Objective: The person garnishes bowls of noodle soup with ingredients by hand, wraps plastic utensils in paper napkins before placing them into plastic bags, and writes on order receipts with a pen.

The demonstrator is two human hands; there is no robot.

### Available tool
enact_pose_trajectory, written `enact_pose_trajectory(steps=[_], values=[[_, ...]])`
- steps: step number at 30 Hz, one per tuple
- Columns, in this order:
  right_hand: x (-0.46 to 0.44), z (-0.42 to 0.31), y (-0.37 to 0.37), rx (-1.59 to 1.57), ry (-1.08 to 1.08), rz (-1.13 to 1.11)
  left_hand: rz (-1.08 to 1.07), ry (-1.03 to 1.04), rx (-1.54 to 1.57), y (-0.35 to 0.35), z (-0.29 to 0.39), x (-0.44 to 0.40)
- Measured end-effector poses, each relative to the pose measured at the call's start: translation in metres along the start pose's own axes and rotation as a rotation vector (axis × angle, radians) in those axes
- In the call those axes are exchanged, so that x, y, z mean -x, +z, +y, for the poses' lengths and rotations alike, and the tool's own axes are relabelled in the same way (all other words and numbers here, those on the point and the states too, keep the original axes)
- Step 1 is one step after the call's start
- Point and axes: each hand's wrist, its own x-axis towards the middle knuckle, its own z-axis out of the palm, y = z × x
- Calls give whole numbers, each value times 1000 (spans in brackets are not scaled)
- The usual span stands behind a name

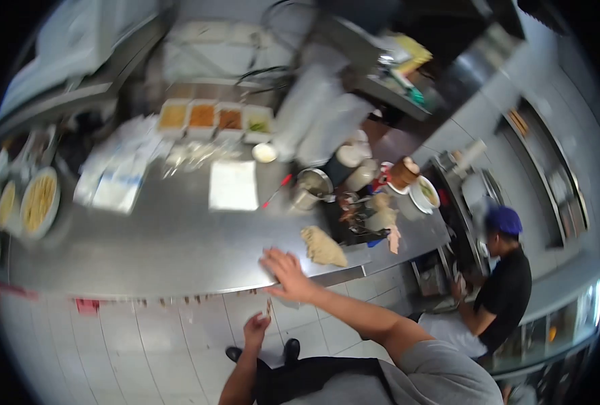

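My right hand (pixel 285 271) reaches across the front edge of the steel counter (pixel 144 253), palm down with fingers spread, and nothing shows in it. A crumpled beige cloth (pixel 323 246) lies on the counter just to its right. Lower down, in front of the counter edge, my left hand (pixel 256 331) is closed in a pinch. A small thin brownish thing (pixel 269 309) sticks up from its fingertips; its kind is too small to make out.
White paper (pixel 233 185), a red pen (pixel 277 190) and a metal pot (pixel 310 189) stand farther back on the counter. Behind them are food tubs (pixel 202 118). Bowls of food (pixel 40 202) sit at left. A co-worker in a purple cap (pixel 496 283) is at right.
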Motion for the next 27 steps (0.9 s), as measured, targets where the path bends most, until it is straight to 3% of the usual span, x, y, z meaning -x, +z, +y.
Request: enact_pose_trajectory(steps=[3, 6, 9, 12, 15, 18, 21, 23, 24, 27], values=[[78, -18, -1, -355, 133, 45, -188, -33, 139, 29, 79, 56], [130, -48, -38, -553, 332, 234, -375, 145, 138, 81, 155, 91], [136, -32, -92, -955, 358, 130, -558, 515, -512, 149, 240, 104], [128, 17, -135, -990, 146, 443, -657, 861, -565, 206, 285, 86], [123, 105, -221, -1259, 140, 803, -476, 925, -520, 235, 308, 54], [124, 237, -258, -1459, 286, 1082, -54, 951, -625, 218, 285, -10], [114, 378, -227, -1560, 515, 1032, 370, 995, -648, 186, 243, -58], [108, 446, -198, -1844, 648, 802, 501, 1054, -796, 189, 235, -55], [100, 470, -184, -1981, 712, 662, 480, 1032, -823, 192, 235, -57], [64, 518, -154, -2037, 921, 607, 463, 943, -894, 201, 238, -56]])
